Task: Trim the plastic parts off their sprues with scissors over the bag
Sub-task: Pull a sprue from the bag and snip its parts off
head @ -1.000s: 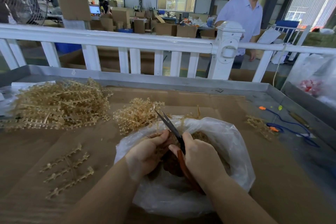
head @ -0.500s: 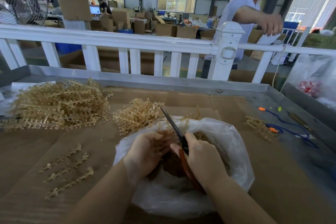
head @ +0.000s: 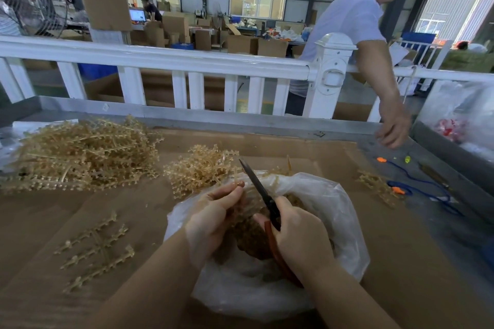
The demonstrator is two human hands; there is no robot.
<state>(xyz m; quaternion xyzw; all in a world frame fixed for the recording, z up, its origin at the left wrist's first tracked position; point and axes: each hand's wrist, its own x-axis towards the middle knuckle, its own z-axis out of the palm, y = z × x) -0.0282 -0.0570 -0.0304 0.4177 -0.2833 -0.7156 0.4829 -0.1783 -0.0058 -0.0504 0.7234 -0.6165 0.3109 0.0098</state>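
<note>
where the cardboard-covered table (head: 334, 157) reaches its far left, a big heap of tan sprues (head: 80, 152) lies piled up, and nearer the front edge a single sprue frame (head: 96, 251) lies flat on its own. moving right, a smaller heap of sprues (head: 200, 168) sits just behind a clear plastic bag (head: 334, 208), touching its back rim. over the open mouth of that bag the left hand (head: 213, 219) has its fingers curled round a tan sprue piece (head: 238, 215), thumb up near the blades. close beside it, almost touching, the right hand (head: 302, 240) grips the scissors (head: 263, 195) by their red-brown handles, which run down under the palm; the dark blades point up and away to the left, and they look closed or nearly so. inside the bag a brown mass of trimmed parts (head: 256, 243) shows between the two hands. further right, a few loose sprues (head: 374, 184) lie on the cardboard, then a blue cord (head: 422, 187) with orange ends on the grey metal. at the far right another person's hand (head: 393, 128) reaches down over the white railing (head: 160, 59) toward the table's corner, beside a second plastic bag (head: 459, 115).
</note>
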